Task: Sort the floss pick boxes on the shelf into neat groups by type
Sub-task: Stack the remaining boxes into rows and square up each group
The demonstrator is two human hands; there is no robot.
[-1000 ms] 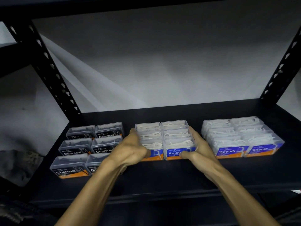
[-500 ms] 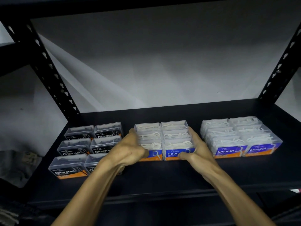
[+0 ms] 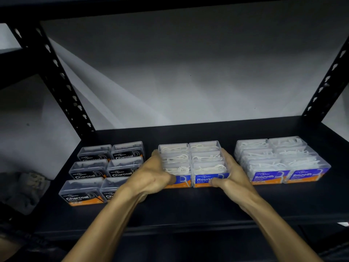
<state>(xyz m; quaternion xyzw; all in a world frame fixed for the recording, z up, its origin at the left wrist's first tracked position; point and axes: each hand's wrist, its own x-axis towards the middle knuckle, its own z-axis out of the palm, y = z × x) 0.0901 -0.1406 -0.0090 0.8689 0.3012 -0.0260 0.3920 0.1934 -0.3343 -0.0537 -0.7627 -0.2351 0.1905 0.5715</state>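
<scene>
Both hands press in on the middle group of clear plastic floss pick boxes with blue and orange labels (image 3: pixel 190 163), near the front edge of the black metal shelf (image 3: pixel 188 207). The left hand (image 3: pixel 151 178) and the right hand (image 3: pixel 229 174) each have a spread grip, flat against one side. I think a hard squeeze could make a box pop up or slide crooked. One label reads "Roun". The dark boxes (image 3: pixel 88 171) toward the left edge say "Charcoal". The clear boxes (image 3: pixel 279 161) toward the right edge say "Smooth".
</scene>
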